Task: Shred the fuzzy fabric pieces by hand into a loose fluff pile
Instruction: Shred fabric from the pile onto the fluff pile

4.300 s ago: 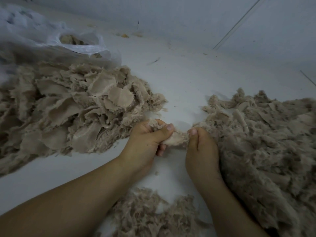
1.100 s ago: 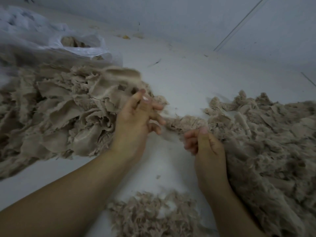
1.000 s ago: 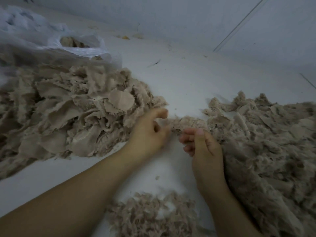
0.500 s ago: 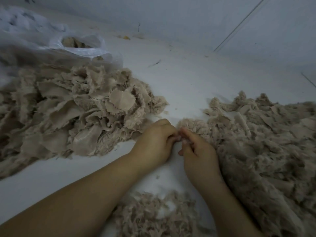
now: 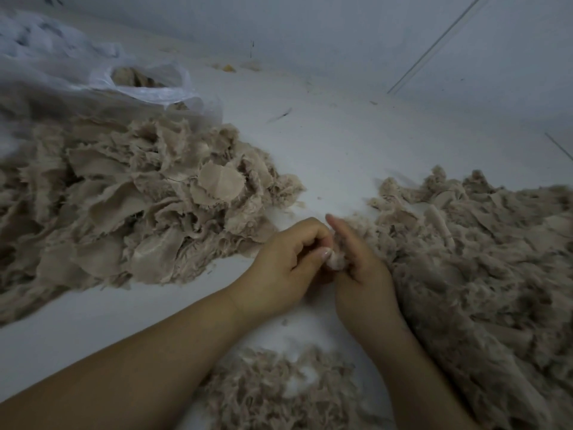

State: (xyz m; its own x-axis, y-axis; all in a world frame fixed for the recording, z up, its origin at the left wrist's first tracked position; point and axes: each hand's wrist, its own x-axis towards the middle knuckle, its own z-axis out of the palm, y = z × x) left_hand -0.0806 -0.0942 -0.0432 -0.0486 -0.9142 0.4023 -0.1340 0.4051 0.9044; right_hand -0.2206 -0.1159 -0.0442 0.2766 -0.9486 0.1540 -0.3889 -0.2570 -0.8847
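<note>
I am now working with both hands drawn together over the white floor (image 5: 325,156), where a second ago they were apart, the left one up at the heap of flat fabric pieces (image 5: 139,206) and the right one holding a tuft out from the other side. My left hand (image 5: 288,265) is curling its fingers and thumb onto a small fuzzy scrap (image 5: 336,259), and my right hand (image 5: 359,268) is pinching the same scrap from the other side, so the two are touching around it. The fluff that was stretching between them half a second back is now bunching into a tight wad. I am reading that as a fresh grip being taken, ready for another pull apart.

The unshredded pieces are lying to my left, with a clear plastic bag (image 5: 145,85) holding more behind them. The shredded heap (image 5: 480,268) is spreading along my right forearm, and a smaller fluff pile (image 5: 279,392) is sitting just below my wrists. Plenty of pieces are still waiting.
</note>
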